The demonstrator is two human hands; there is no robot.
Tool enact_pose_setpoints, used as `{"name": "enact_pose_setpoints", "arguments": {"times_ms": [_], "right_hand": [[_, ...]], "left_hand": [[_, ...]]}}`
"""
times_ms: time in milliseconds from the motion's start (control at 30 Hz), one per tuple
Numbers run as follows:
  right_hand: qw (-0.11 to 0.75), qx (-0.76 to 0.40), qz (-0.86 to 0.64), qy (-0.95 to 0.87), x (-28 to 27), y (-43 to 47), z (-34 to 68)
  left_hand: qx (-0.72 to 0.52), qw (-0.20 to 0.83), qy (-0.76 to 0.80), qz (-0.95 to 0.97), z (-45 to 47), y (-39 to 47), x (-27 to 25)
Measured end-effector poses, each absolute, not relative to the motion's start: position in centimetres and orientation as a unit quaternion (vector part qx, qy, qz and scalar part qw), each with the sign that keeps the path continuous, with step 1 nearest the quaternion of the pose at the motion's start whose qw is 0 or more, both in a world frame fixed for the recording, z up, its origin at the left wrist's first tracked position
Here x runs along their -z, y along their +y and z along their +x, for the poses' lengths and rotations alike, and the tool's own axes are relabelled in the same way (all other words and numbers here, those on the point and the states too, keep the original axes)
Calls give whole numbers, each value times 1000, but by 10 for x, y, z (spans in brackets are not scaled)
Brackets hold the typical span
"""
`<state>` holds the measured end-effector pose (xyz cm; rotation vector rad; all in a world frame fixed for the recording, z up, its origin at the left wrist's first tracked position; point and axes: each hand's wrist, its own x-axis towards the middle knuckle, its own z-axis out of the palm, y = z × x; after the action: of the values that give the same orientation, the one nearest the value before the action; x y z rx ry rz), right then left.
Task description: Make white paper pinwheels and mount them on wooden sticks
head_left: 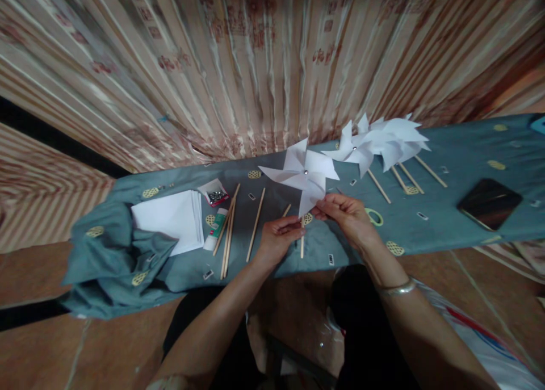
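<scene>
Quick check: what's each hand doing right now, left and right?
Left hand: closed on the wooden stick of the white paper pinwheel.
Right hand: pinching the pinwheel's lower blade.

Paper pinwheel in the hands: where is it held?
The left hand grips the pinwheel by its stick; the right hand pinches its lower blade.

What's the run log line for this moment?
left hand: grips stick | right hand: pinches pinwheel blade | finished pinwheels: far right

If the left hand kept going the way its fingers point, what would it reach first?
The left hand points right, toward the right hand; it would probably meet those fingers at the pinwheel stick first.
</scene>
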<state>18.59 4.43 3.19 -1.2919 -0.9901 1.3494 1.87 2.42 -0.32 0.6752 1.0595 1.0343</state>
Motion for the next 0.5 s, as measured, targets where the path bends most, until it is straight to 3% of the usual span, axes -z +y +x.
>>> {"name": "enact_pose_setpoints", "arguments": {"times_ms": [500], "right_hand": [[476, -562, -524, -428, -33, 43, 181]], "left_hand": [[-458, 688, 471, 308, 19, 25, 1]]}}
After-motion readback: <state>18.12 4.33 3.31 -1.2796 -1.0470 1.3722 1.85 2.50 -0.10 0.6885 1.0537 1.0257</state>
